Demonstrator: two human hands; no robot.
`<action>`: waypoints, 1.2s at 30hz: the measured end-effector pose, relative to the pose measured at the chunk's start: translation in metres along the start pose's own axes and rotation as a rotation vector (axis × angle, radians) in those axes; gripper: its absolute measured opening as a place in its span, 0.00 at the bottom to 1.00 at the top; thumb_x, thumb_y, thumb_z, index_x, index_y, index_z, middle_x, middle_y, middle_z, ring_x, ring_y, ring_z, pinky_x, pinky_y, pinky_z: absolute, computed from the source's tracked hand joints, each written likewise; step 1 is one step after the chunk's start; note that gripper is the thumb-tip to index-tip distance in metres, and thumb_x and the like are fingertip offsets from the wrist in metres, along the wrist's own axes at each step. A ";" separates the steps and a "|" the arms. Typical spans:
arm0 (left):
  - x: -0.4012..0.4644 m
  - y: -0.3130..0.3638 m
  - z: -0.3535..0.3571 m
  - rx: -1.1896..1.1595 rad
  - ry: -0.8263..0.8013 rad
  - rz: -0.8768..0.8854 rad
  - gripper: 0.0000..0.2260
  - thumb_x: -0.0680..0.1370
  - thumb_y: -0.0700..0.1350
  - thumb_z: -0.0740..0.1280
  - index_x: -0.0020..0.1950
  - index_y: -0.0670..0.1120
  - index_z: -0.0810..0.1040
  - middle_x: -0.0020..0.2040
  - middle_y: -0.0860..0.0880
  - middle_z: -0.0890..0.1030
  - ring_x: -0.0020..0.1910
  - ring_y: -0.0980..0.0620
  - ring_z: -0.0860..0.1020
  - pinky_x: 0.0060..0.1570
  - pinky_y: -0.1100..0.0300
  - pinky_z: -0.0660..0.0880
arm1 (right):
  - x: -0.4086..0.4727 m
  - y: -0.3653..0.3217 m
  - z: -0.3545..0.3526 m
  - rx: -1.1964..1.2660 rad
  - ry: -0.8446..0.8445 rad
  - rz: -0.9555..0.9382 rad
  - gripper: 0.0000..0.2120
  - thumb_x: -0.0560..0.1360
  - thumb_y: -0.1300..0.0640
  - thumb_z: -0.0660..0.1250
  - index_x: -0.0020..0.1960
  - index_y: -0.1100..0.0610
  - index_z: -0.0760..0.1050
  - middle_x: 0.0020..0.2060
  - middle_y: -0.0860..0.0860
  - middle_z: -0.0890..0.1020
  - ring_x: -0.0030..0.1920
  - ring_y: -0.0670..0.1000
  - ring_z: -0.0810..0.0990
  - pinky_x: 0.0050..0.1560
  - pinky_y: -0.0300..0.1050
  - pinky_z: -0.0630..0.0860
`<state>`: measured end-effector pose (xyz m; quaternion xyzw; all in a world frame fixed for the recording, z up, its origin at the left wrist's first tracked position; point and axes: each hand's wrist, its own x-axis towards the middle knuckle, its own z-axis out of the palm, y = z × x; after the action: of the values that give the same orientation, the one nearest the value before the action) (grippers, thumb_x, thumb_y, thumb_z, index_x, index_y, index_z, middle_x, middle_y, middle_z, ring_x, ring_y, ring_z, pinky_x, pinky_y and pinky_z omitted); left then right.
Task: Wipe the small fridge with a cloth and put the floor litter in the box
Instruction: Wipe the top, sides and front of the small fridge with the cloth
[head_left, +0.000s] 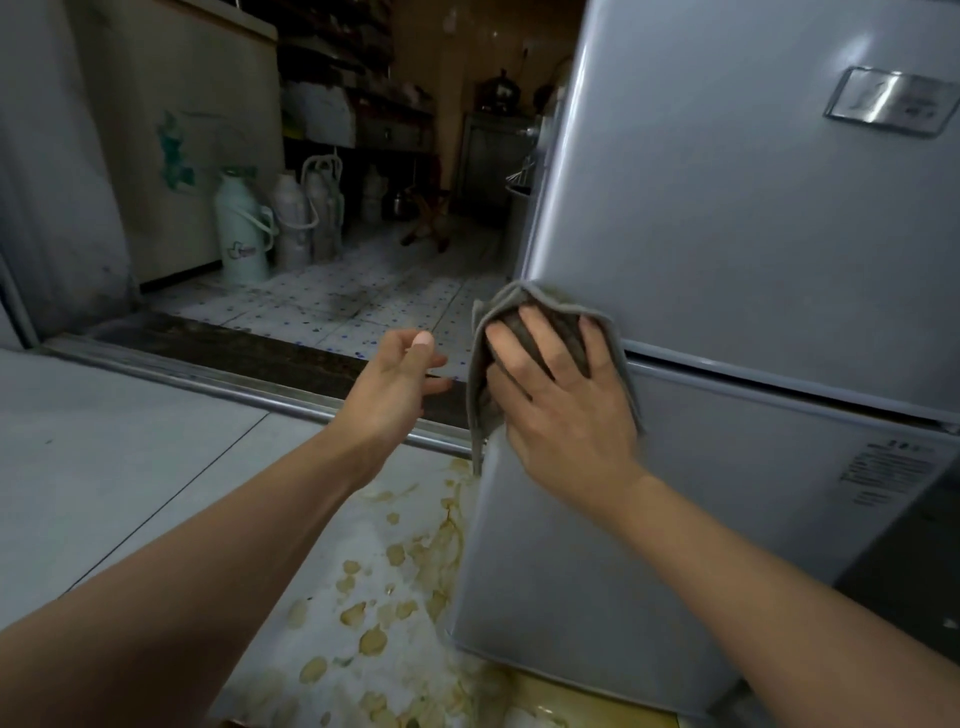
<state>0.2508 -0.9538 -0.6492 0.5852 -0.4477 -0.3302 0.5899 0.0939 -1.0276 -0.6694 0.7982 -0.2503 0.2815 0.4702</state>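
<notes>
The small grey fridge (727, 234) fills the right side, with an upper and a lower door split by a dark seam. A grey cloth (558, 317) is pressed flat against the fridge's left front edge at that seam, under my right hand (561, 400), whose fingers are spread over it. My left hand (400, 379) hovers in the air just left of the cloth, fingers loosely apart, holding nothing. No box or loose litter shows in this view.
Yellow-brown stains (405, 571) spread over the pale floor by the fridge's foot. A metal door sill (234, 384) crosses the floor ahead. Beyond it, thermos flasks (244, 228) stand beside a cream cabinet (187, 130), with dark shelves further back.
</notes>
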 end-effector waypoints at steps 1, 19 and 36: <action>0.000 -0.003 -0.004 0.033 0.017 -0.003 0.11 0.82 0.52 0.52 0.60 0.51 0.67 0.61 0.50 0.75 0.52 0.55 0.78 0.60 0.52 0.70 | -0.011 -0.005 0.004 -0.004 -0.019 -0.059 0.20 0.71 0.55 0.62 0.63 0.55 0.72 0.69 0.53 0.71 0.72 0.56 0.60 0.72 0.61 0.45; -0.007 -0.011 0.032 0.088 -0.026 0.068 0.11 0.83 0.47 0.52 0.60 0.50 0.70 0.56 0.50 0.79 0.54 0.55 0.77 0.50 0.63 0.68 | -0.046 0.016 0.005 -0.035 0.125 0.056 0.21 0.80 0.53 0.58 0.72 0.49 0.66 0.73 0.48 0.63 0.73 0.53 0.60 0.72 0.59 0.53; -0.006 -0.009 0.065 0.571 0.157 0.150 0.19 0.71 0.58 0.70 0.52 0.46 0.76 0.45 0.49 0.80 0.45 0.48 0.79 0.50 0.48 0.78 | -0.109 0.040 0.002 0.026 0.118 0.245 0.26 0.73 0.54 0.67 0.70 0.49 0.67 0.71 0.50 0.62 0.73 0.55 0.55 0.71 0.61 0.56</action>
<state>0.1902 -0.9753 -0.6646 0.7164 -0.5175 -0.1000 0.4571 -0.0103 -1.0317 -0.7209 0.7498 -0.3141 0.3865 0.4356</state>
